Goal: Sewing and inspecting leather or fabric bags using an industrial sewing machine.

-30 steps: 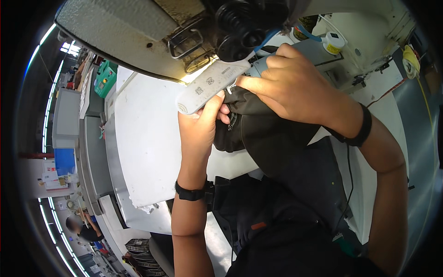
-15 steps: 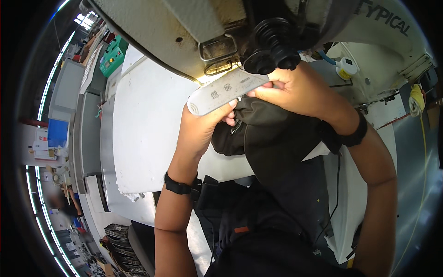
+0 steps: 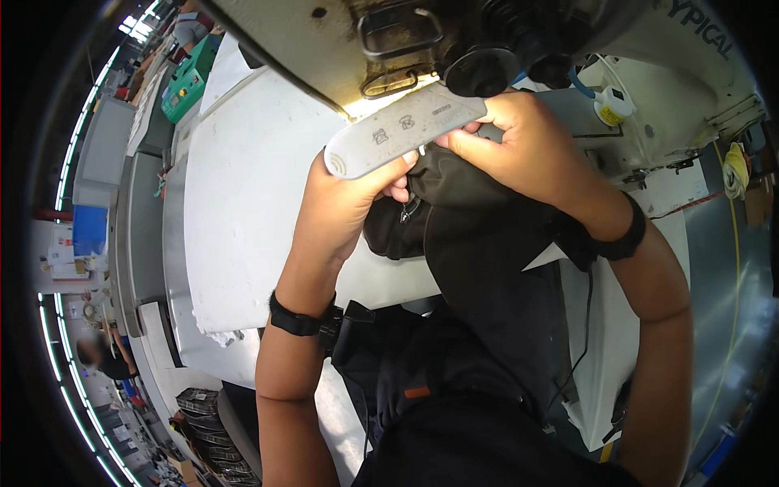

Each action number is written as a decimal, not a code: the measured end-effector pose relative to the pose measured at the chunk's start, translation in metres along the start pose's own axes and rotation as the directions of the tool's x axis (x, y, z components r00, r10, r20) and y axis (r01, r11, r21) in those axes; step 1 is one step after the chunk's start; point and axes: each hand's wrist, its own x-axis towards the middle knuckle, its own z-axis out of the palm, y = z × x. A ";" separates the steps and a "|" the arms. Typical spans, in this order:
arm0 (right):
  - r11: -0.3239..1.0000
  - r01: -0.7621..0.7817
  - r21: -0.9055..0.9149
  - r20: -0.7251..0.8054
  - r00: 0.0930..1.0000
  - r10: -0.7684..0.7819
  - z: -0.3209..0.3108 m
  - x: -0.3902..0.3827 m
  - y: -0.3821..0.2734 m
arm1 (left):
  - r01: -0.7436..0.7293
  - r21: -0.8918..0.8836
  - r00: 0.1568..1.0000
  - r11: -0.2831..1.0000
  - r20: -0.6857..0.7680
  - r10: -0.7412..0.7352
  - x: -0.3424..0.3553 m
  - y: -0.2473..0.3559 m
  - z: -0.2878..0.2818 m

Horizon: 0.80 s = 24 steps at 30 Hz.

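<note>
A dark olive fabric bag (image 3: 487, 223) with a zipper pull (image 3: 405, 214) hangs over the front of the white table, under the head of a sewing machine (image 3: 324, 40). My left hand (image 3: 345, 191) is closed, thumb and fingers pinching the bag's edge beside the zipper pull. On the other side, my right hand (image 3: 519, 146) pinches the fabric between thumb and fingers. A long light-grey cover (image 3: 406, 130) with rounded end stands between my hands and the lit sewing spot, hiding the needle and some of my fingertips.
The white tabletop (image 3: 251, 187) stretches to the left. A small white bottle with a yellow label (image 3: 613, 105) stands at the right by the machine. A green box (image 3: 188, 85) lies far left, and a person (image 3: 105, 353) is in the background. Dark folded goods (image 3: 207, 422) are stacked lower left.
The view has shifted slightly, so the machine sits higher in the picture. Both hands keep their grip on the bag, with little visible movement relative to the machine.
</note>
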 end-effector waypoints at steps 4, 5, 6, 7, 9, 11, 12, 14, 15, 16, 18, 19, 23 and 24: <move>0.988 0.088 -0.124 -0.017 0.996 -0.091 -0.003 -0.001 -0.003 | 0.040 -0.008 0.999 0.999 0.016 -0.040 0.000 0.002 0.001; 0.988 0.091 -0.126 -0.016 0.995 -0.094 -0.002 -0.002 -0.003 | 0.039 -0.037 0.999 0.999 0.001 -0.039 -0.001 0.002 0.001; 0.984 0.120 -0.129 -0.037 0.991 -0.126 -0.001 -0.002 -0.001 | 0.058 -0.038 0.998 0.998 0.003 -0.058 -0.001 0.003 0.001; 0.988 0.129 -0.090 -0.049 0.990 -0.134 0.001 -0.002 0.000 | 0.053 -0.042 0.999 0.998 0.007 -0.053 -0.001 0.003 0.002; 0.974 0.185 -0.134 -0.063 0.979 -0.194 0.003 -0.002 0.003 | 0.074 -0.038 0.997 0.997 -0.017 -0.074 -0.002 0.003 0.003; 0.940 0.261 -0.219 -0.092 0.954 -0.287 0.005 -0.002 0.006 | 0.079 -0.060 0.997 0.995 -0.015 -0.080 -0.002 0.003 0.005; 0.943 0.259 -0.209 -0.091 0.955 -0.282 0.006 -0.002 0.008 | 0.068 -0.080 0.998 0.995 -0.008 -0.069 -0.002 0.003 0.006; 0.942 0.272 -0.197 -0.100 0.950 -0.296 0.008 -0.002 0.009 | 0.057 -0.096 0.998 0.994 -0.005 -0.058 -0.002 0.003 0.007; 0.942 0.274 -0.195 -0.101 0.949 -0.298 0.009 -0.001 0.009 | 0.046 -0.113 0.999 0.992 0.001 -0.046 -0.002 0.003 0.007; 0.942 0.273 -0.195 -0.101 0.950 -0.296 0.009 -0.001 0.009 | 0.040 -0.122 0.999 0.992 0.004 -0.040 -0.002 0.004 0.008; 0.944 0.259 -0.206 -0.113 0.952 -0.286 0.009 -0.001 0.008 | 0.065 -0.102 0.998 0.993 -0.001 -0.065 -0.002 0.005 0.007; 0.943 0.266 -0.201 -0.123 0.948 -0.293 0.008 -0.002 0.007 | 0.076 -0.094 0.997 0.993 0.003 -0.076 -0.001 0.006 0.007; 0.966 0.190 -0.174 -0.074 0.976 -0.205 0.003 -0.004 0.002 | 0.065 -0.095 0.997 0.993 0.052 -0.060 -0.001 0.005 0.004; 0.966 0.191 -0.172 -0.071 0.976 -0.206 0.003 -0.004 0.002 | 0.076 -0.083 0.996 0.994 0.045 -0.073 -0.002 0.005 0.003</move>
